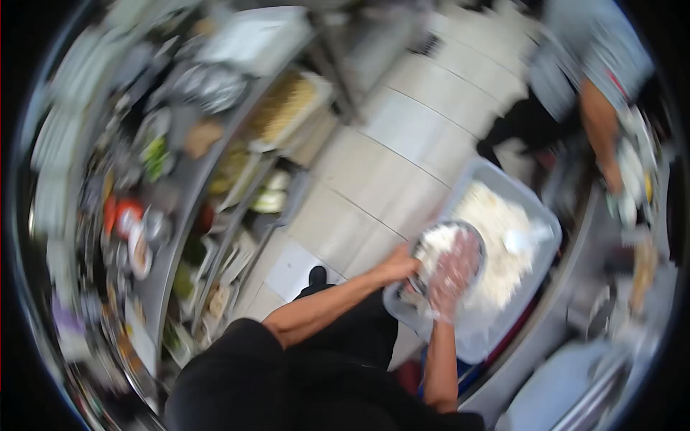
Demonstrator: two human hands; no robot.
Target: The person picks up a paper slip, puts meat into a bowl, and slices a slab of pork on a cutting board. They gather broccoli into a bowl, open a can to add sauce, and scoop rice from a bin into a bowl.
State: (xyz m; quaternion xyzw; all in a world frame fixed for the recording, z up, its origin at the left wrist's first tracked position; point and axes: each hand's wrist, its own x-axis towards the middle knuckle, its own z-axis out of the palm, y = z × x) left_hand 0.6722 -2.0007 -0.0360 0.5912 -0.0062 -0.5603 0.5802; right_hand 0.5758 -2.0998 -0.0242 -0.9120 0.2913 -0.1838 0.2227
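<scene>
My left hand (399, 264) is closed on the rim of a round metal bowl (483, 260). White powder that looks like flour (433, 246) lies inside the bowl. Over the bowl's right part is my right hand (449, 276) in a clear plastic glove, its fingers stretched out and blurred, reaching into the powder. Whether something lies under those fingers is hidden. The bowl rests in or over a large pale plastic tub (480, 343). More white powder (496, 276) fills much of the tub, with a whitish scoop-like piece (528, 237) lying on it.
At left stand steel shelves (205, 183) with trays, greens (154, 158) and a bin of yellowish food (287, 108). Tiled floor (352, 190) runs between. A co-worker (589, 72) stands at upper right, one arm over the counter. A curved steel counter edge (528, 345) borders the tub.
</scene>
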